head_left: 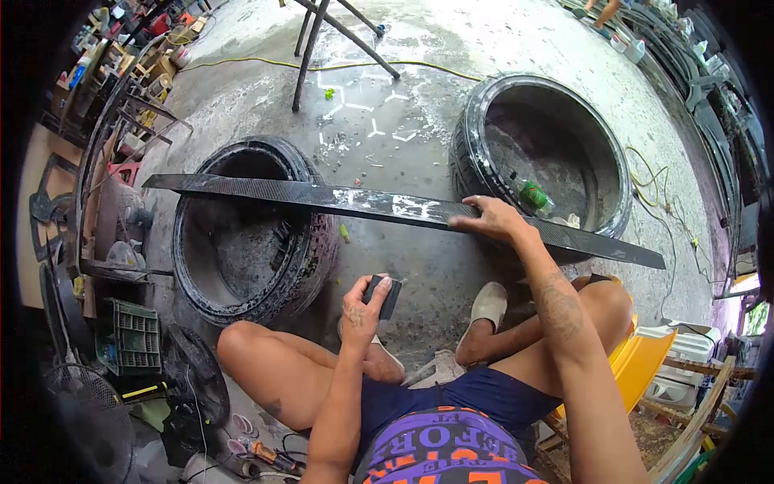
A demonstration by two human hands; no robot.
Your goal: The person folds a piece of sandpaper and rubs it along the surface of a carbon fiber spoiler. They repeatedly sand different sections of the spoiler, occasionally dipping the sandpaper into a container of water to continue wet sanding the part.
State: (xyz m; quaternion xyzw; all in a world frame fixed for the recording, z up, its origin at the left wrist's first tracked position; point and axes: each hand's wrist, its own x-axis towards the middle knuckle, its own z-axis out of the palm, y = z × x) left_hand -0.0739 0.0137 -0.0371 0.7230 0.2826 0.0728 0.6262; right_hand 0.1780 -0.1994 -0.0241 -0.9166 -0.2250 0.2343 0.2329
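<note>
A long dark carbon-fibre strip (282, 192) with a woven pattern lies across two tyres. White smudges mark its middle. My right hand (493, 219) grips the strip right of those smudges, thumb on the near side and fingers over the far side. Lower and to the left, my left hand (363, 305) is closed around a dark piece of sandpaper (390, 298), which looks folded or wrapped on a block. The sandpaper is apart from the strip. Under the strip are the left tyre (310, 258) and the right tyre (476, 153).
A green-wrapped bottle (532, 194) lies inside the right tyre. Thin metal legs (310, 60) stand on the concrete floor ahead, near a yellow hose (266, 59). To the left are a green crate (133, 335) and a fan (89, 419). A yellow panel (645, 363) is at right.
</note>
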